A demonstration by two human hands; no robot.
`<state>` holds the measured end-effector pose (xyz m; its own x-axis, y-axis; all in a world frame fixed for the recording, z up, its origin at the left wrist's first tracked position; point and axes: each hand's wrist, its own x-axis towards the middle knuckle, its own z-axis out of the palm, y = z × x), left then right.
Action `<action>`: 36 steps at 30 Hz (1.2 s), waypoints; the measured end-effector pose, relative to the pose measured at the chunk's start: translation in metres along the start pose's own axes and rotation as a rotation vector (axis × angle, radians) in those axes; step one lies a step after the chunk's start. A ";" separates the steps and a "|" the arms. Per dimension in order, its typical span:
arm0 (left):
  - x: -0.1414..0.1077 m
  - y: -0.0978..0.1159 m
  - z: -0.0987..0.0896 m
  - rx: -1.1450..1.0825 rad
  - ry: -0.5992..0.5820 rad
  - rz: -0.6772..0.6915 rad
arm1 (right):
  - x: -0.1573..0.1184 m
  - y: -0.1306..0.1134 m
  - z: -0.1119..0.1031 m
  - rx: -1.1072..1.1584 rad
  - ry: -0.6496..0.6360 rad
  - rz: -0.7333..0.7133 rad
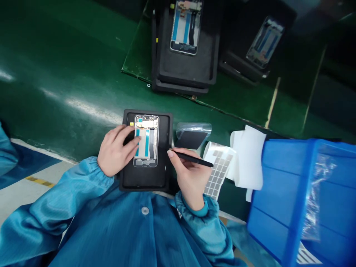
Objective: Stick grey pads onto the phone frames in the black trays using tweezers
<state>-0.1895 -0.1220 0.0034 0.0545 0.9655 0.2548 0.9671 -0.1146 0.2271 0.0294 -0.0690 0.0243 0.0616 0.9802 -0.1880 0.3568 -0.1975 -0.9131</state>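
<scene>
Currently L hand lies over L side of phone frame. L fingers sit close together, slightly curved, tips resting on frame's mid-section over teal strip; no clear grip, thumb not seen. Wrist low, at near-left of black tray, forearm coming in from near left in teal ESD sleeve.

R hand holds black stylus between thumb & index, pinched firmly, other fingers curled underneath & mostly hidden. Stylus tip points L, at tray's R edge, just beside frame, not touching it; exact tip hard to make out behind index finger. R wrist near, hand angled up toward far side.

Frame lies upright in tray, centered toward far end, small yellow tag just L of it. R of R hand: clear film piece, grey pads on white label sheet, folded white paper. Blue plastic bin at far R, cut off by edge, clear plastic bag against it. Far on green work surface: two more dark trays, each w/ phone frame, R one dim, top edge cut off. Teal sleeve at L edge, owner unclear.
</scene>
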 end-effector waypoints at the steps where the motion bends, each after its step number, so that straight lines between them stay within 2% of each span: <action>1: -0.003 0.001 0.002 -0.008 0.029 -0.102 | -0.002 0.002 -0.005 0.006 0.011 0.001; 4: -0.008 0.003 0.003 -0.028 -0.019 -0.367 | -0.005 0.009 -0.018 0.019 0.045 0.011; 7: -0.005 -0.007 -0.005 -0.009 -0.156 -0.460 | -0.006 0.014 -0.032 0.040 0.049 0.043; 10: 0.001 -0.045 -0.028 0.176 -0.195 -0.536 | -0.005 0.018 -0.048 0.087 0.037 0.055; 14: 0.026 -0.108 -0.068 0.451 -0.151 -0.656 | 0.000 0.023 -0.074 0.153 0.067 0.029; 16: 0.051 -0.112 -0.082 0.503 -0.049 -0.635 | 0.002 0.026 -0.086 0.177 0.081 0.017; 17: 0.066 -0.101 -0.084 0.479 0.012 -0.582 | 0.003 0.027 -0.091 0.189 0.087 0.016; 19: 0.103 -0.054 -0.076 0.334 0.077 -0.399 | 0.004 0.029 -0.099 0.210 0.091 0.023; 20: 0.123 -0.021 -0.066 0.221 0.018 -0.283 | 0.003 0.030 -0.101 0.219 0.089 0.027; 21: 0.144 0.015 -0.051 0.124 -0.114 -0.182 | 0.002 0.031 -0.104 0.229 0.085 0.030; 23: 0.189 0.085 -0.014 0.046 -0.259 -0.012 | -0.001 0.032 -0.108 0.245 0.078 0.029; 25: 0.233 0.140 0.025 0.043 -0.325 0.059 | -0.007 0.035 -0.115 0.251 0.076 0.026; 26: 0.253 0.159 0.042 0.052 -0.348 0.073 | -0.011 0.036 -0.120 0.249 0.077 0.024; 28: 0.287 0.181 0.070 0.088 -0.386 0.064 | -0.019 0.041 -0.133 0.237 0.092 0.026; 30: 0.311 0.188 0.086 0.128 -0.411 0.047 | -0.025 0.047 -0.147 0.229 0.122 0.029; 33: 0.329 0.188 0.097 0.180 -0.414 0.047 | -0.027 0.060 -0.166 0.239 0.174 0.050; 36: 0.336 0.189 0.099 0.213 -0.395 0.064 | -0.015 0.070 -0.176 0.296 0.188 0.078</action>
<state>0.0358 0.2039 0.0389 0.1668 0.9779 -0.1258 0.9860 -0.1664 0.0137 0.2170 -0.0953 0.0272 0.2582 0.9415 -0.2167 0.0606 -0.2396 -0.9690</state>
